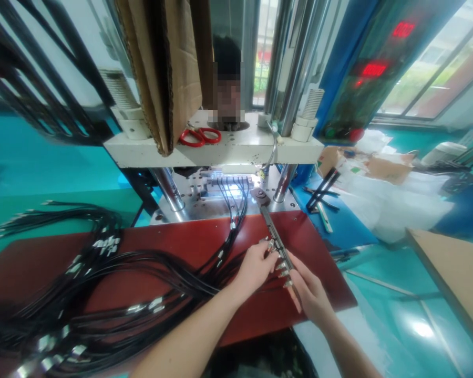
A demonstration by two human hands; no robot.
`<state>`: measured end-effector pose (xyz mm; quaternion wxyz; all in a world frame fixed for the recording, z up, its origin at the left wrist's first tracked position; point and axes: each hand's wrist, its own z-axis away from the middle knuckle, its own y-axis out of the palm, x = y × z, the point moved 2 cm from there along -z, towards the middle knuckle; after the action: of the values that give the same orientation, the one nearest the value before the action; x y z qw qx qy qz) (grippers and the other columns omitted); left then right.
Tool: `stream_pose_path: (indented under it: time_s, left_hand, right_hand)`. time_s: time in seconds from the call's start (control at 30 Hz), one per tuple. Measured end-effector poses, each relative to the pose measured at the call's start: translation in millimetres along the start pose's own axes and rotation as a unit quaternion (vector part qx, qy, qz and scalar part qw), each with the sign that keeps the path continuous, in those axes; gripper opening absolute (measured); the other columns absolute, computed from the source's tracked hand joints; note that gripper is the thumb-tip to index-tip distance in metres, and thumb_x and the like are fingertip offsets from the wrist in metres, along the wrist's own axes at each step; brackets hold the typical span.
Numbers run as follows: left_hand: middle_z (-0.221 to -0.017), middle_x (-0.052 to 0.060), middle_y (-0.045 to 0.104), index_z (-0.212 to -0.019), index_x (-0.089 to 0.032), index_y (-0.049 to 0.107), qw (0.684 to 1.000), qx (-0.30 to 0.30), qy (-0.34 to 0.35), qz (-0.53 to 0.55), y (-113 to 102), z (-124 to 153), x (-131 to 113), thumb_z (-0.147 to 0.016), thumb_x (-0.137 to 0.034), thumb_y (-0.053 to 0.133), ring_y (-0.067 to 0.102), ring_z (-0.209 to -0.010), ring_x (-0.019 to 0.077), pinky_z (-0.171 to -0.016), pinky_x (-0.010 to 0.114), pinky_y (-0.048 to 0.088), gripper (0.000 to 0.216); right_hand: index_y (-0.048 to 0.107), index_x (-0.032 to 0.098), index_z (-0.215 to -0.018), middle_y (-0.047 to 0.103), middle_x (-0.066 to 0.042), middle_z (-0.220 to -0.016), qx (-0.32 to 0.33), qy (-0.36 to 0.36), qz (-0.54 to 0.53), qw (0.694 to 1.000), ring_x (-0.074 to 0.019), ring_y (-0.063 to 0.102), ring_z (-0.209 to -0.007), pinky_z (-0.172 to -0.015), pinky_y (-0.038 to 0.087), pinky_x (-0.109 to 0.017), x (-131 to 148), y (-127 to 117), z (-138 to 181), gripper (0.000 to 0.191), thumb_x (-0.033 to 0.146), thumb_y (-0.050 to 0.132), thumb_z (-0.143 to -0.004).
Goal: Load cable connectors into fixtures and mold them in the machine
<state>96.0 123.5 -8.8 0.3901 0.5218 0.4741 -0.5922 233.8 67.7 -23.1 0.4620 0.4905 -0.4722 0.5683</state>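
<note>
My right hand [308,286] is closed around the lower end of a long, dark metal bar [275,234], which lies slantwise over the red-brown board. Several small silver connectors [283,266] sit along the bar's left side. The fingertips of my left hand [257,269] pinch together at a metal connector [271,245] at the bar's edge; part of it is hidden. Beyond the bar's far end is a round dark bolt-like part [261,196]. Bundles of black cables [153,262] with silver ends lie left of my hands.
Ahead stands a press with a white plate [142,153], carrying red-handled scissors [200,137] and cardboard [173,68]. Cables run into a lit mold [226,189] beneath it. The red-brown board [142,236] spans the front. Pliers [323,197] lie right. A person's head [226,63] appears behind.
</note>
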Motion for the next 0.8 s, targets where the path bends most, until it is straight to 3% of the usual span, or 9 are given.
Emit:
stream_pose_path:
  time_s: [0.1, 0.23, 0.4, 0.6, 0.8]
  left_hand:
    - [-0.052, -0.003, 0.046, -0.06, -0.015, 0.05, 1.0, -0.012, 0.002, 0.025, -8.9, -2.9, -5.7, -0.075, -0.034, 0.049, 0.039, -0.046, 0.0065, -0.046, 0.019, 0.031, 0.025]
    - [-0.049, -0.009, 0.033, -0.081, -0.019, 0.047, 0.977, -0.061, -0.083, 0.189, -16.7, -3.4, -12.1, -0.075, -0.046, 0.048, 0.026, -0.035, 0.0038, -0.034, 0.017, 0.017, 0.027]
    - [-0.049, -0.011, 0.036, -0.077, -0.023, 0.034, 0.946, -0.035, -0.117, 0.299, -11.1, -0.1, -14.6, -0.071, -0.037, 0.053, 0.025, -0.035, 0.0027, -0.034, 0.014, 0.012, 0.024]
    - [-0.042, -0.009, 0.038, -0.066, -0.019, 0.037, 0.96, 0.032, -0.137, 0.243, -7.7, -3.6, -5.4, -0.068, -0.043, 0.056, 0.024, -0.031, 0.0022, -0.033, 0.016, 0.011, 0.031]
    - [-0.043, -0.009, 0.034, -0.067, -0.017, 0.044, 0.979, 0.017, -0.141, 0.149, -5.9, -3.4, -1.0, -0.07, -0.041, 0.053, 0.022, -0.033, 0.0017, -0.036, 0.017, 0.012, 0.027]
  right_hand:
    - [0.041, 0.014, -0.128, 0.046, 0.006, -0.04, -0.019, -0.001, -0.032, 0.999, -0.007, 0.033, -0.03, -0.031, 0.027, -0.019, 1.0, -0.9, 0.4, 0.053, 0.045, 0.045, -0.085]
    - [0.04, 0.013, -0.129, 0.045, 0.007, -0.036, -0.03, -0.01, -0.08, 0.996, -0.0074, 0.034, -0.028, -0.031, 0.024, -0.019, 0.7, -3.5, 1.0, 0.056, 0.045, 0.047, -0.084]
    - [0.04, 0.012, -0.128, 0.046, 0.006, -0.036, -0.033, 0.003, -0.106, 0.994, -0.0078, 0.035, -0.028, -0.031, 0.023, -0.019, -0.5, -4.8, 2.5, 0.057, 0.045, 0.05, -0.082]
    - [0.045, 0.012, -0.124, 0.048, 0.005, -0.039, -0.053, 0.008, -0.113, 0.992, -0.0072, 0.034, -0.03, -0.032, 0.022, -0.02, 3.2, -3.6, 5.1, 0.052, 0.042, 0.052, -0.082]
    - [0.043, 0.014, -0.125, 0.048, 0.005, -0.039, -0.043, 0.013, -0.124, 0.991, -0.0069, 0.036, -0.031, -0.033, 0.022, -0.019, 2.9, -3.4, 6.4, 0.052, 0.041, 0.052, -0.082]
